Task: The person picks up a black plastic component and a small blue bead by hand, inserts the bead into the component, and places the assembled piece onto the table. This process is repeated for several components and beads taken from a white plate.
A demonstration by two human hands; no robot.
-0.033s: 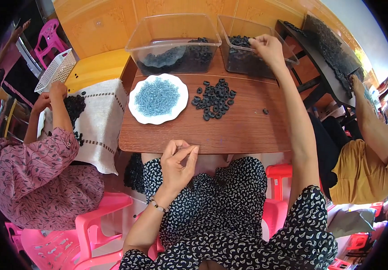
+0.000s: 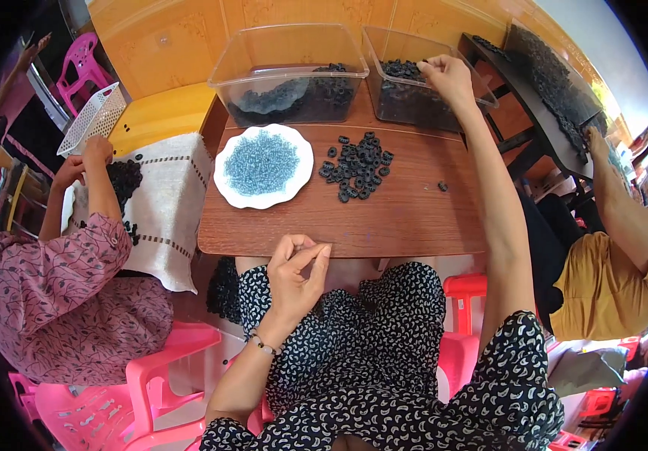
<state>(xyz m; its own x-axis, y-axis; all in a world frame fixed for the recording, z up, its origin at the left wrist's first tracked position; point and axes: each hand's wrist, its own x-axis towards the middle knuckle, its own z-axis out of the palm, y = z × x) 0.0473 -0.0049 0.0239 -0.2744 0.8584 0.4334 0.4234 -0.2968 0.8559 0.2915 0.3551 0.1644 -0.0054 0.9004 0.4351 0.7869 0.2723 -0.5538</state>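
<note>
The right hand reaches far forward over the rim of the right clear tub, its grip curled down toward the black rings heaped inside; whether the fingers have closed on any ring cannot be told. The left hand hovers at the near edge of the wooden table, above the lap, its grip pinched with thumb and fingertips together; anything held there is too small to see. On the table, between the hands, lies a loose pile of black rings, with one stray ring apart to its right. Just left of the pile sits a white plate of small blue pieces. Behind the plate stands a second clear tub, also holding dark rings. At the left, another person's hands work over a white cloth.
</note>
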